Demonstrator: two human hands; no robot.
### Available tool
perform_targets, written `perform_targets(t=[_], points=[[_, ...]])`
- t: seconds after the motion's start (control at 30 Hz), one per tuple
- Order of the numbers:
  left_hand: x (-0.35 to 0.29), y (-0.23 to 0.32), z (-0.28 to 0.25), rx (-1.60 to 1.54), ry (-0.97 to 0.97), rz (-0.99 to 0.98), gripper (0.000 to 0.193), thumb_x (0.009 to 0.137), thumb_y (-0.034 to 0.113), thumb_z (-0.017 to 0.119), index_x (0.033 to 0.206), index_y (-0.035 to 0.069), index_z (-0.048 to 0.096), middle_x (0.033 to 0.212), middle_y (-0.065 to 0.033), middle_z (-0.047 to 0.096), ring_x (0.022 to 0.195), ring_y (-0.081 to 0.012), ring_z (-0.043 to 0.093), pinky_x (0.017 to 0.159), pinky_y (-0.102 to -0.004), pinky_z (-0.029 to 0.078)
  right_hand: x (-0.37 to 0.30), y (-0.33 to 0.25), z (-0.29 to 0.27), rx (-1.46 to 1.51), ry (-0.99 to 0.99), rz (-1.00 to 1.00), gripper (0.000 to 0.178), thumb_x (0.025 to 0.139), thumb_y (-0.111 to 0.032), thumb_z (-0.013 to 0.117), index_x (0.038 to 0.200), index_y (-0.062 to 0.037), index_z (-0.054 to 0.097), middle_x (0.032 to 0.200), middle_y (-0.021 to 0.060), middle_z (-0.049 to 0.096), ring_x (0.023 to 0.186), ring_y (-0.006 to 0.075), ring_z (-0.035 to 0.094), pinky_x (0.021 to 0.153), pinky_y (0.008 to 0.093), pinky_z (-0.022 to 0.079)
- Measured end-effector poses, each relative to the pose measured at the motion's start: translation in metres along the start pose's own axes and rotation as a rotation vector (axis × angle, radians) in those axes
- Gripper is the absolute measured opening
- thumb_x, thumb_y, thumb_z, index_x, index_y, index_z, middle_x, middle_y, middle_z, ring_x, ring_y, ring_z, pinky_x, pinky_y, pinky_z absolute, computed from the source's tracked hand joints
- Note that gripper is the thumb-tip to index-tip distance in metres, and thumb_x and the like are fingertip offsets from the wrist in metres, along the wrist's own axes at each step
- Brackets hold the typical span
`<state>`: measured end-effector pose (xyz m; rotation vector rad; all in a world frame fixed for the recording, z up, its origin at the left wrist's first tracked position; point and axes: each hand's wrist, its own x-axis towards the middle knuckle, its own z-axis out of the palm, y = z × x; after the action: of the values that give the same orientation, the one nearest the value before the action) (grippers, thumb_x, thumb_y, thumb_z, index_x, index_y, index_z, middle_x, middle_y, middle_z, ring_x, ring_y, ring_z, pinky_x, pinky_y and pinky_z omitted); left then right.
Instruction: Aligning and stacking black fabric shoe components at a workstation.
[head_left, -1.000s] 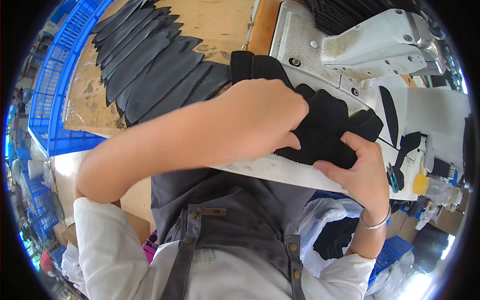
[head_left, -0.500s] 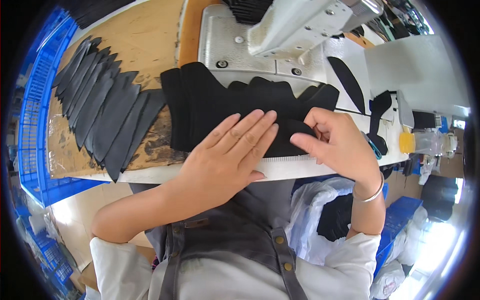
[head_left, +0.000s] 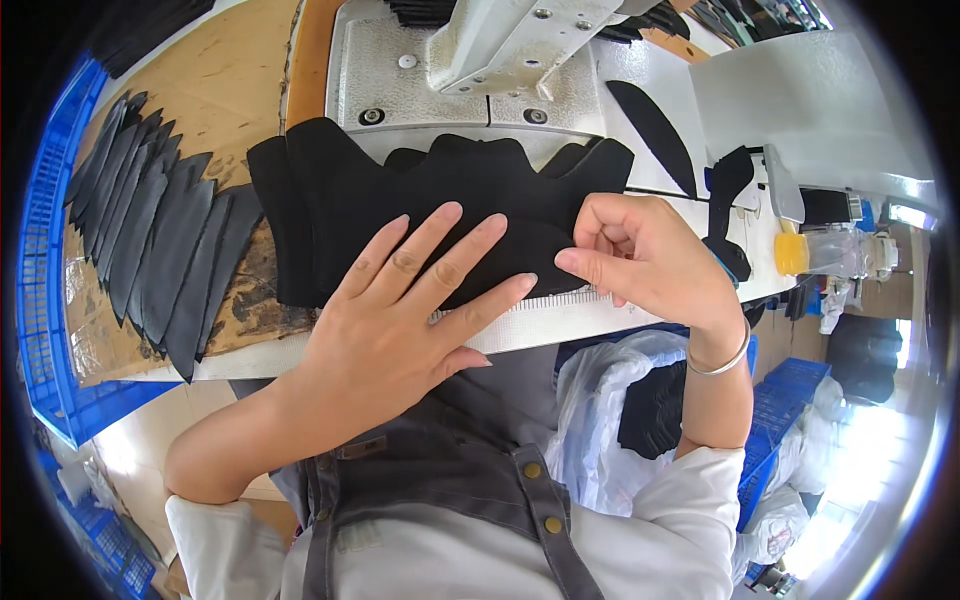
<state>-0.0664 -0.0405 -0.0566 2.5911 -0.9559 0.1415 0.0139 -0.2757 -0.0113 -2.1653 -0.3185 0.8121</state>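
Black fabric pieces point(head_left: 400, 190) with wavy far edges lie flat and overlapping in front of me. My left hand point(head_left: 400, 300) rests on them, palm down, its fingers stretched and spread. At their right end is my right hand point(head_left: 640, 255), closed, with thumb and fingertips at the curved near edge of a black fabric piece. It seems to pinch that edge, though the curled fingers hide part of the grip. A ruler strip point(head_left: 565, 299) along the table's front edge shows partly between my hands.
Dark pointed pieces point(head_left: 165, 240) lie fanned on a brown board at left, beside a blue basket point(head_left: 45, 260). A white machine point(head_left: 500, 45) stands beyond the fabric. Right are a long black piece point(head_left: 655, 135) and a yellow-capped bottle point(head_left: 830, 253). A plastic-lined bin point(head_left: 580, 400) sits below.
My left hand's fingers have spread apart on the fabric. The raised fabric edge by my right hand now lies lower. The whole view has shifted, moving the scene leftward.
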Motion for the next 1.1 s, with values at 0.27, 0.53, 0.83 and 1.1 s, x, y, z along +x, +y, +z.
perform_targets(t=[0.27, 0.53, 0.83, 1.1], points=[[0.000, 0.000, -0.002, -0.010, -0.013, 0.001, 0.067, 0.071, 0.036, 0.069, 0.134, 0.023, 0.051, 0.146, -0.0119, 0.037, 0.133, -0.0345, 0.036, 0.106, -0.0492, 0.032, 0.002, 0.004, 0.001, -0.077, 0.039, -0.041, 0.028, 0.082, -0.019, 0.072, 0.071, -0.0030, 0.052, 0.056, 0.0019, 0.054, 0.048, 0.0080, 0.051, 0.043, 0.0227, 0.038], [0.003, 0.002, -0.008, -0.015, -0.036, -0.001, 0.064, 0.072, 0.034, 0.070, 0.131, 0.020, 0.052, 0.148, -0.0117, 0.035, 0.133, -0.0337, 0.035, 0.106, -0.0484, 0.031, -0.025, 0.003, 0.030, -0.690, 0.602, -0.015, 0.052, 0.072, -0.045, 0.075, 0.084, 0.0018, 0.056, 0.072, 0.0150, 0.061, 0.062, 0.0344, 0.060, 0.057, 0.0406, 0.049], [0.020, 0.008, -0.018, 0.031, 0.003, 0.092, 0.072, 0.070, 0.036, 0.075, 0.132, 0.010, 0.050, 0.136, -0.0137, 0.048, 0.126, -0.0341, 0.044, 0.106, -0.0504, 0.030, -0.028, 0.021, 0.072, -0.564, 1.037, -0.358, 0.057, 0.070, -0.019, 0.077, 0.116, 0.0015, 0.051, 0.113, 0.0166, 0.053, 0.097, 0.0348, 0.051, 0.081, 0.0411, 0.042], [0.021, 0.017, -0.022, 0.146, 0.208, 0.055, 0.067, 0.080, 0.029, 0.066, 0.136, 0.001, 0.042, 0.122, -0.0137, 0.059, 0.119, -0.0309, 0.052, 0.107, -0.0460, 0.031, -0.034, 0.010, 0.081, 0.400, 0.795, -0.451, 0.053, 0.078, 0.003, 0.069, 0.125, 0.0010, 0.044, 0.107, 0.0144, 0.062, 0.095, 0.0183, 0.061, 0.081, 0.0301, 0.048]])
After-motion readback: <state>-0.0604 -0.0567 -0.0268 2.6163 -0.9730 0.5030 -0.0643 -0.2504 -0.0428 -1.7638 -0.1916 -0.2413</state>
